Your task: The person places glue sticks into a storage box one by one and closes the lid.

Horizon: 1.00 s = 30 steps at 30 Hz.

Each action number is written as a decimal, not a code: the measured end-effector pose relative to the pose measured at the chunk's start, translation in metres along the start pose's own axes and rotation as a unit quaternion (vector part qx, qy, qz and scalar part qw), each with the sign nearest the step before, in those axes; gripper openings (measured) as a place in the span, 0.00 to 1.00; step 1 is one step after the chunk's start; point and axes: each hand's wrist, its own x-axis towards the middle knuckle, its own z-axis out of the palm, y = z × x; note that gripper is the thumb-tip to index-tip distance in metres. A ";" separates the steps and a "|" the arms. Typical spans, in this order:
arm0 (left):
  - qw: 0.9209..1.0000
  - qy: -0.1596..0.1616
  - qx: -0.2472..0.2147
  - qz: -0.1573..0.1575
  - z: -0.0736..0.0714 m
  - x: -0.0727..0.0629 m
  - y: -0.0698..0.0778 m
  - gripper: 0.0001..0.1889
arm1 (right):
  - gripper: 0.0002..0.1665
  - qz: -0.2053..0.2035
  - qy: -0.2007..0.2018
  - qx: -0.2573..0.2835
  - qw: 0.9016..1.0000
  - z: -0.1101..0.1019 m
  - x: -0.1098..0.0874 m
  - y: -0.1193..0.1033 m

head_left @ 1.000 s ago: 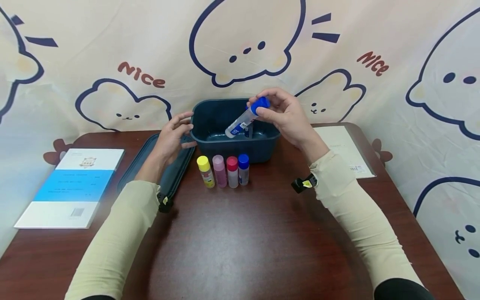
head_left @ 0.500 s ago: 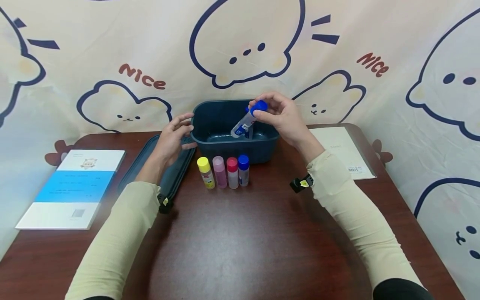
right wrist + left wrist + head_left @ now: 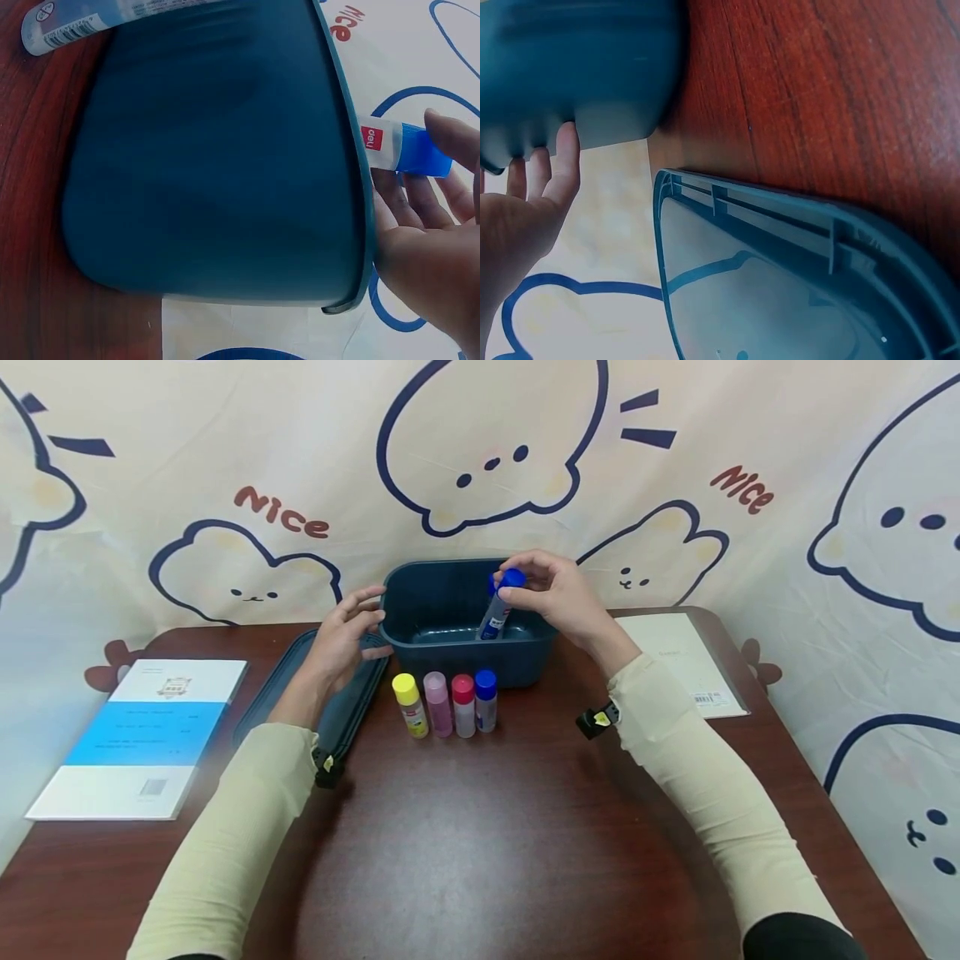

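Observation:
My right hand (image 3: 551, 589) pinches a glue stick (image 3: 496, 617) by its blue cap, its clear body leaning down inside the dark teal bin (image 3: 457, 662). Behind that cap, a second blue cap is partly visible in the bin. In the right wrist view, the held glue stick (image 3: 384, 142) shows a red label above the bin's rim. My left hand (image 3: 341, 639) touches the bin's left end with extended fingers, as the left wrist view also shows. In front of the bin stand a yellow-capped tube (image 3: 411, 706), a pink tube (image 3: 438, 703), a red-capped tube (image 3: 463, 705) and a blue-capped tube (image 3: 486, 700).
Left of the bin, a teal lid (image 3: 348, 702) lies partly beneath my left forearm. A white and blue book (image 3: 142, 735) is at the table's left side. Behind my right arm lies a pale notebook (image 3: 678, 660). A printed cloth (image 3: 480, 443) hangs behind the table.
My right hand has lowered the glue stick further into the bin and turned it closer to upright. The left hand stays at the bin's end.

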 end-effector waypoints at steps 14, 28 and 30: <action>1.000 0.001 0.001 -0.004 -0.001 0.002 -0.001 0.22 | 0.20 0.024 -0.011 -0.054 0.998 0.002 0.011 0.003; 1.000 0.004 0.000 -0.009 0.000 0.002 0.000 0.23 | 0.22 0.094 0.004 -0.102 0.990 0.006 0.022 0.005; 1.000 0.005 0.000 -0.007 0.000 0.002 0.000 0.23 | 0.22 0.105 0.003 -0.102 0.989 0.007 0.024 0.006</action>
